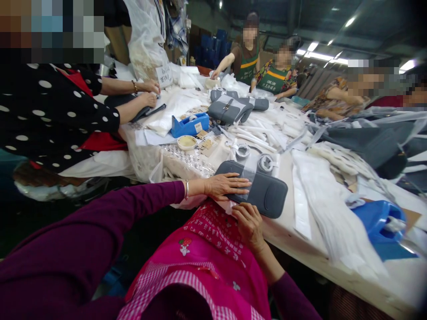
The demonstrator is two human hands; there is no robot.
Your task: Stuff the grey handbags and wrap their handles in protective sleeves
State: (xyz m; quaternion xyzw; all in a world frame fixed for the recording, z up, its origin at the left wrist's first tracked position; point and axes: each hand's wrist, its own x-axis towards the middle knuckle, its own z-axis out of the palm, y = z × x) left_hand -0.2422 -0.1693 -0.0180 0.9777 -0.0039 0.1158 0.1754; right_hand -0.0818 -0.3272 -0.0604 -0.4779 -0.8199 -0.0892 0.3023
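Bag (pixel 274 195) lies on the table (pixel 287 224), a clear strip (pixel 249 167) across it. Left hand (pixel 224 186) rests flat atop, grasping nothing; right hand (pixel 251 225) curls at the near edge, grip unclear.

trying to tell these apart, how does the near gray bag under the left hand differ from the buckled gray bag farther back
The near gray bag has the left hand on it; no hand touches the buckled gray bag. A translucent strip crosses the near gray bag; the buckled gray bag shows a strap. Both are gray.
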